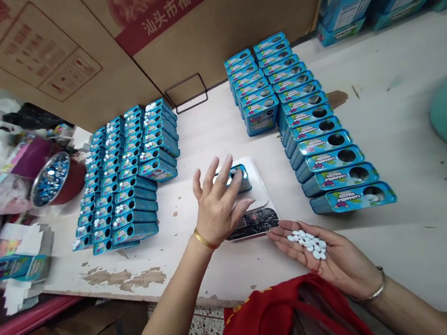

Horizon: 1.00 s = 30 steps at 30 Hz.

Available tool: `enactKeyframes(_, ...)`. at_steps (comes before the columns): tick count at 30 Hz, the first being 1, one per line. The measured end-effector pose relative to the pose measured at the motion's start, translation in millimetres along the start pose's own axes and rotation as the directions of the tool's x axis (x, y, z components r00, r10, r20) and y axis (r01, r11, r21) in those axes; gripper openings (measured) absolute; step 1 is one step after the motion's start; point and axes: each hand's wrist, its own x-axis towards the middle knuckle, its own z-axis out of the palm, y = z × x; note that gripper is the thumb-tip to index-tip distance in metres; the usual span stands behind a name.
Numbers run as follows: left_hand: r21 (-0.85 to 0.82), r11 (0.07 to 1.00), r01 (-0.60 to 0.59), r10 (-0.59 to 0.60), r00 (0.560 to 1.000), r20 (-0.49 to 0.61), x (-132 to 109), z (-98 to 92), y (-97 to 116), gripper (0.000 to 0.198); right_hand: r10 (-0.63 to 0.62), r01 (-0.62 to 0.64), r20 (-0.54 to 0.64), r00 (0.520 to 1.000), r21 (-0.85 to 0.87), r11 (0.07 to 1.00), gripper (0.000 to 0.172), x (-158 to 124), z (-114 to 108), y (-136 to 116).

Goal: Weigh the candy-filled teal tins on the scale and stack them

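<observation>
Far left there's a steel bowl (50,179) of shiny blue bits, then rows of teal tins (125,189) on the white surface (175,237). Left hand (216,205) is splayed, fingers apart, right over a tin (237,179) sitting on a white scale (257,182). Right hand (322,254) lies open, palm up, holding white candies (307,245), and more teal tins (321,140) line up on the right.
</observation>
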Motion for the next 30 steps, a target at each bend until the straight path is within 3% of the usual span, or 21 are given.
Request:
enactKeyframes(3, -0.168, 0.986, -0.015, 0.014, 1.0, -0.009, -2, -2.5, 21, 0.028, 0.02, -0.021, 0.024, 1.0, 0.02, 1.0, 0.03, 0, 0, -1)
enactKeyframes(7, -0.285, 0.956, -0.066, 0.137, 0.962, 0.236, -22, 11.0, 67, 0.029, -0.008, 0.008, 0.0, 1.0, 0.078, 0.997, 0.028, -1, -3, 0)
enactKeyframes(11, -0.274, 0.962, -0.022, 0.132, 0.912, 0.39, -43, 33.2, 96, 0.025, 0.023, -0.021, -0.019, 1.0, 0.115, 0.993, 0.028, -2, -12, 5)
enactKeyframes(17, -0.339, 0.94, -0.042, 0.174, 0.913, 0.369, -51, 38.9, 99, 0.025, 0.051, -0.053, 0.022, 0.998, 0.119, 0.991, 0.026, -3, -24, 11)
enactKeyframes(25, -0.323, 0.946, -0.029, 0.147, 0.926, 0.348, -54, 33.5, 98, 0.022, 0.033, -0.033, -0.006, 0.999, 0.099, 0.995, 0.022, -2, -18, 15)
enactKeyframes(30, -0.372, 0.928, -0.012, 0.086, 0.979, 0.185, -44, 21.9, 81, 0.018, -0.005, 0.004, 0.011, 1.0, 0.08, 0.997, 0.023, -3, -10, 12)
